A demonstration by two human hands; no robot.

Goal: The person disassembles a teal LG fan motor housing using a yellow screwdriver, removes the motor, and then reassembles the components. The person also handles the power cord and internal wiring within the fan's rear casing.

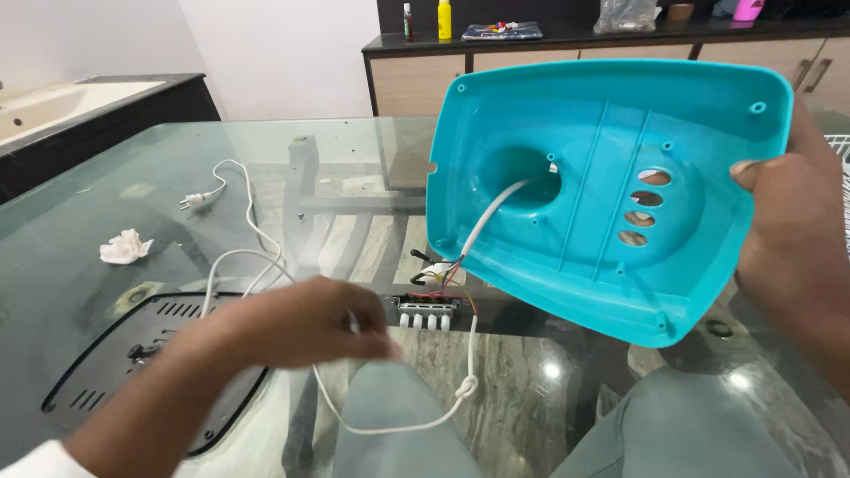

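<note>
Right now the right hand [788, 230] pinches the teal plastic base cover [602, 190] at its right rim, tilted up over the glass table [133, 177]. Looks light, stiff, slick; rim is best hold. Left hand [301, 320], left of cover, curls loosely on the limp white cord [416, 425] running through cover's hole, near the 4-button switch block [429, 312].

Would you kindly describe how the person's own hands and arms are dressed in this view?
Both hands are bare, with no gloves, rings or watch in view. The left hand is motion-blurred; its forearm is bare down to a bit of white sleeve at the bottom corner of the picture. The right hand shows short nails; no sleeve is visible on that arm.
</note>
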